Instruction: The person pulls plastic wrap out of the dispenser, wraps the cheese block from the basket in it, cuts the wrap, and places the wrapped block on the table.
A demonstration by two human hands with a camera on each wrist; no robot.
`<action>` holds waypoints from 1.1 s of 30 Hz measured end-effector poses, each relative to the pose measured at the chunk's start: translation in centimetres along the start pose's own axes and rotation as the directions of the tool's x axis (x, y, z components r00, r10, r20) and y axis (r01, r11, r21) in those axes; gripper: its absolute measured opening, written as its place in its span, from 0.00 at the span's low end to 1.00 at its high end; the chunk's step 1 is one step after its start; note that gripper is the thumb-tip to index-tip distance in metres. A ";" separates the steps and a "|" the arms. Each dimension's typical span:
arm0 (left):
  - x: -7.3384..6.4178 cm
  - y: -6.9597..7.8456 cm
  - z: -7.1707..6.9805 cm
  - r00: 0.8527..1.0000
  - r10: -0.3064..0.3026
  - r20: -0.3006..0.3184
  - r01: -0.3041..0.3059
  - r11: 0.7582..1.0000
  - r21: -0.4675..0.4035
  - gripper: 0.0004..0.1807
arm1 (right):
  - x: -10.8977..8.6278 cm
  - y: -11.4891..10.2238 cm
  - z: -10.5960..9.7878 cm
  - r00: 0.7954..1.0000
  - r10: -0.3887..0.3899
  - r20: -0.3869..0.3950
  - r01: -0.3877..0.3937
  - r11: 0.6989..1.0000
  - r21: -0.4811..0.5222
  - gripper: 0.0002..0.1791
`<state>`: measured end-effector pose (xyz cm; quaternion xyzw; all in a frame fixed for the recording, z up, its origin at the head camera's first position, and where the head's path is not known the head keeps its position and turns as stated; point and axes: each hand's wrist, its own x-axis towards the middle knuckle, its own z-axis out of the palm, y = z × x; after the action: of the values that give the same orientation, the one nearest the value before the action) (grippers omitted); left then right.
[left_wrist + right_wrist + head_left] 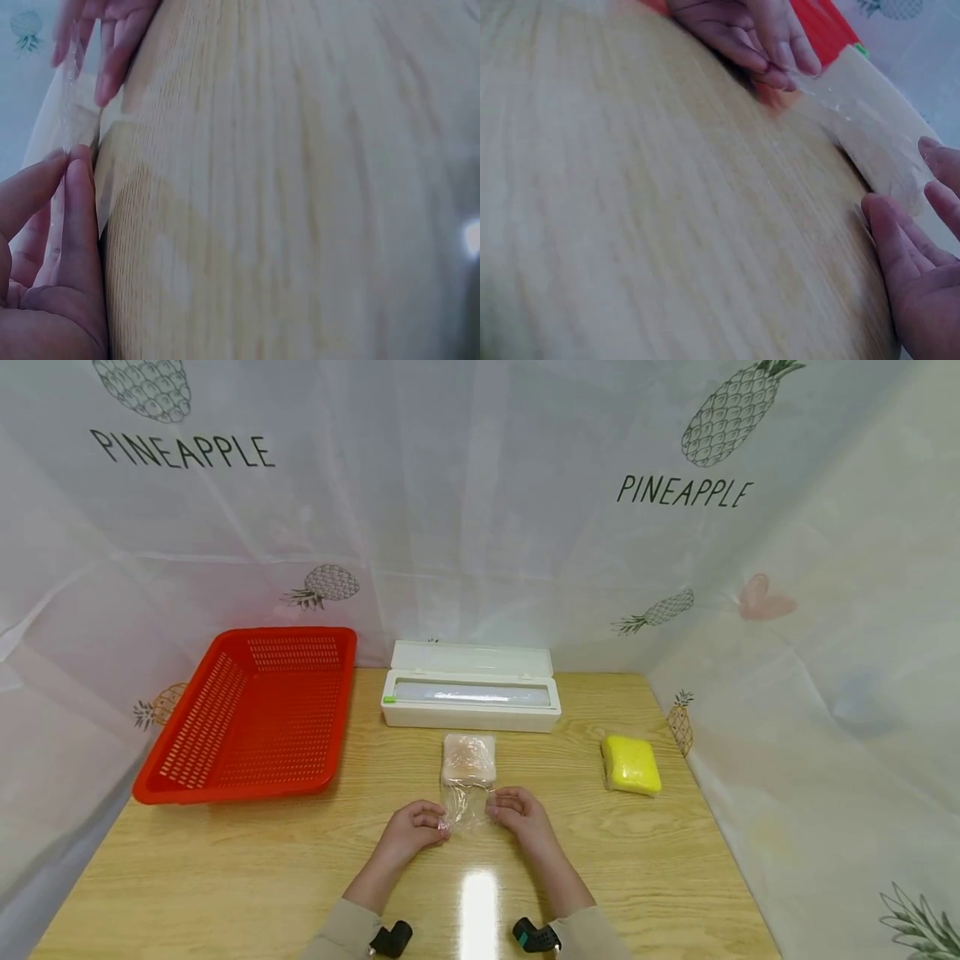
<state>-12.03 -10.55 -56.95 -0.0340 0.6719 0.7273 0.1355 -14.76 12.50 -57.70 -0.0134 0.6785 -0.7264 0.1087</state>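
Observation:
A pale, square piece that looks like a slice of bread (pixel 468 760) lies on the table in clear cling film. A loose flap of the film (pixel 467 806) stretches from it toward me. My left hand (pixel 415 831) pinches the flap's left corner between thumb and fingertips, as the left wrist view also shows. On the other side, my right hand (pixel 522 817) is at the flap's right edge. Its thumb and fingers (pixel 889 225) stand apart in the right wrist view, close over the table.
Behind the bread stands a white cling film dispenser (pixel 471 717), lid up, with a green slider. At left is a red plastic basket (pixel 333 760). A film-wrapped yellow square block (pixel 631 765) lies to the right. A pineapple-print curtain (pixel 480 527) borders the wooden table (pixel 630 877).

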 end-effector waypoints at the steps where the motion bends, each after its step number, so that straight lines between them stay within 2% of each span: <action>1: 0.0 0.0 0.0 1.000 0.003 0.000 -0.003 1.000 0.002 0.17 | -0.3 0.0 0.0 1.000 0.002 0.003 -0.002 1.000 -0.004 0.21; 7: -0.2 -0.1 0.1 1.000 -0.016 0.011 0.017 0.999 -0.037 0.13 | -1.4 -0.1 0.1 1.000 0.013 0.019 -0.012 1.000 -0.029 0.17; 12: -0.3 0.0 0.3 0.999 -0.054 0.001 0.054 0.996 -0.067 0.10 | -1.9 -0.2 0.1 0.999 0.040 0.030 -0.041 0.999 0.028 0.14; 22: -0.6 0.1 0.3 0.997 -0.073 -0.012 0.073 0.997 -0.011 0.10 | -2.1 -0.4 -0.1 0.996 0.086 0.025 -0.087 0.996 0.015 0.11; 33: -1.5 0.2 0.4 0.998 -0.062 0.003 0.062 0.995 0.082 0.09 | -2.5 -0.3 -1.0 0.991 0.087 0.104 -0.085 0.996 -0.018 0.11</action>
<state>-10.61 -10.38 -56.38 -0.0472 0.6995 0.6947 0.1611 -12.52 13.97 -57.17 -0.0229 0.6769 -0.7146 0.1753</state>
